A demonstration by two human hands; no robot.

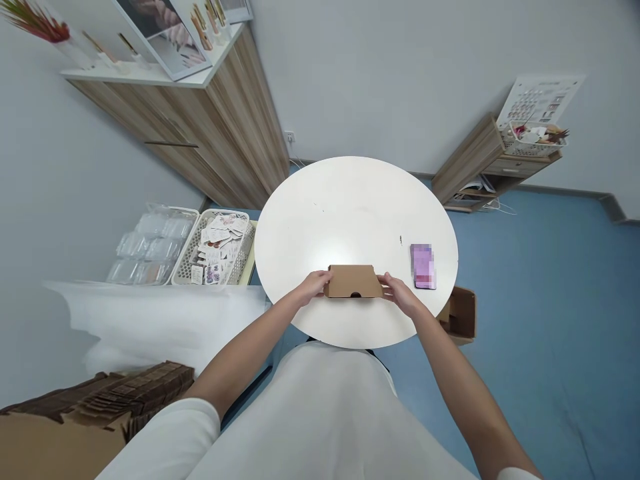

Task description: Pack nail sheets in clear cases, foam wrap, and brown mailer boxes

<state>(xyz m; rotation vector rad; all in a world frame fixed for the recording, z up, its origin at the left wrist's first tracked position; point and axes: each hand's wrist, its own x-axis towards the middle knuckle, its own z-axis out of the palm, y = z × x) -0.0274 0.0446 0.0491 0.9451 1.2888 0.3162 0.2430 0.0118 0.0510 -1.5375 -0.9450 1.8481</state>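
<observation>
A round white table (350, 213) stands on blue floor (545, 300); by its near edge, the left hand (314, 285) and right hand (399, 292) hold a brown box (354, 280) between them. I can't read the distant poster (540, 100).

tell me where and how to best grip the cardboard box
Probably the two short ends of the cardboard box, from left and right: its long side faces the person, with the left hand and right hand at the ends.

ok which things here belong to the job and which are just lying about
Job in hand:
cardboard box, between left hand and right hand
white table beneath
probably stacked cardboard

Apparently just lying about:
pixelated purple item
framed picture
</observation>
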